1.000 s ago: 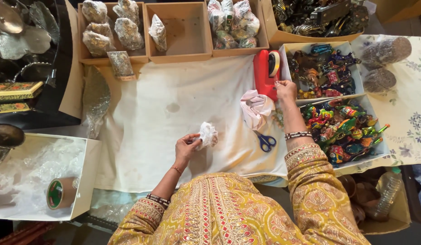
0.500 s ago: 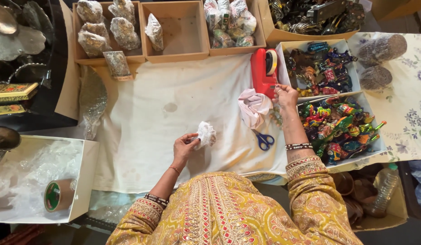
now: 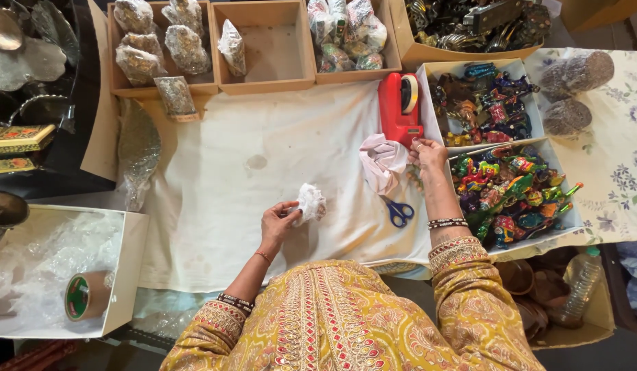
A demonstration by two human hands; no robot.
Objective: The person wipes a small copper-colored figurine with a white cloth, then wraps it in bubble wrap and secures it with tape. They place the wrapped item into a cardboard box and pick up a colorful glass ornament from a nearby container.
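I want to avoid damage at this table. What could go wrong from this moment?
The left hand holds the white wrapped bundle only at its edge, so it might slip. The right hand reaches at the red tape dispenser, whose cutting edge could nick a finger. The blue scissors lie close under that forearm and could be knocked.

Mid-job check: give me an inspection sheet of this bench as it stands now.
Surface: white cloth, stained.
Job's things: white wrapped bundle; red tape dispenser.
Clutter: blue scissors, crumpled white paper, trays of painted figurines, wrapped pieces in wooden boxes.
Grips: left hand holds the bundle; right hand at the dispenser's base.
Cables: nothing seen.
Surroundings: tape roll in a white box, metalware at left.
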